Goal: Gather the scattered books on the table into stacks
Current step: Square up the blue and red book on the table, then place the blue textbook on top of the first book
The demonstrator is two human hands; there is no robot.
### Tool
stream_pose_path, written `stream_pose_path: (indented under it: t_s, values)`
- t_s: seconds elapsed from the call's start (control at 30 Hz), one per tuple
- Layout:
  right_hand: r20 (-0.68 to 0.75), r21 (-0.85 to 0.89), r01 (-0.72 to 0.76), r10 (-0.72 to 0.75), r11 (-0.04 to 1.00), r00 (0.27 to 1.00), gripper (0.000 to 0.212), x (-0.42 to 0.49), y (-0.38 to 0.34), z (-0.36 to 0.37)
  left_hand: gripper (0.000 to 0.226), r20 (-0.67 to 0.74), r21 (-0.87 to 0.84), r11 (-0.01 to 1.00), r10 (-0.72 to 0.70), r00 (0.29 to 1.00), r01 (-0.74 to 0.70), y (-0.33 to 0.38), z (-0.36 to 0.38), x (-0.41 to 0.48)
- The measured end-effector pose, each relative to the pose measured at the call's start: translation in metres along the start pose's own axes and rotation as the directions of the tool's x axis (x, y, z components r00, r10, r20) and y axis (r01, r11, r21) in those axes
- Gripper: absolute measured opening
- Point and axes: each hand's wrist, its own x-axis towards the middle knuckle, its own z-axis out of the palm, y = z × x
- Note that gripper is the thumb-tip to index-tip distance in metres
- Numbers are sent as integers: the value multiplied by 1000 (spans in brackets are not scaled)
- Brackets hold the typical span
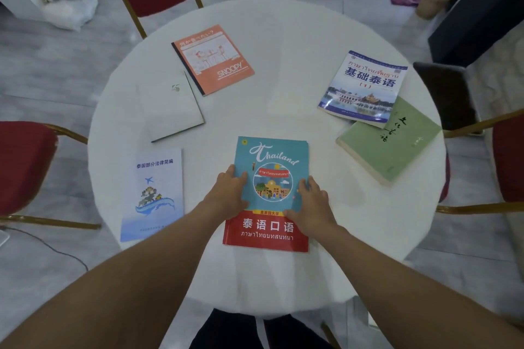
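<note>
- Spread flat on round white table [283, 45]: six books, unstacked but for one overlap.
- Near edge, centred: teal-and-red paperback [272, 156], printed "Thailand" and "泰语口语".
- Left hand [229, 193] laid on its left edge, right hand [314, 204] on its right edge, fingers loosely straight on the cover.
- Leftward: orange "SNOOPY" notebook [212, 59], plain white booklet [170, 110], pale blue pamphlet [154, 193].
- Rightward: blue-and-white textbook "基础泰语" [363, 85], lapping over green paperback [391, 147].

One wide-angle head camera looks forward and steeply down on the round white table [283, 65] from close above its near edge. Its whole top fits in view
</note>
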Motion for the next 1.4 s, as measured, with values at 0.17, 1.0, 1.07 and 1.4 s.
stream_pose_path:
  t_s: [0.17,1.0,1.07,1.4]
  values:
    - [17,-8,-8,8,1000,1000,88,2,-3,-7,50,38,36,999,27,999,-28,1,-23,9]
    - [-354,424,-182,347,887,869,57,130,84,-185,68,-27,-81,981,176,984,-177,175,-124,181]
    - [-399,408,-180,352,895,847,53,149,93,-195,62,-29,-99,982,159,987,-161,189,-123,202]
    - [-331,510,-225,431,830,840,48,207,113,-207,45,8,-221,973,66,998,-63,233,-107,265]
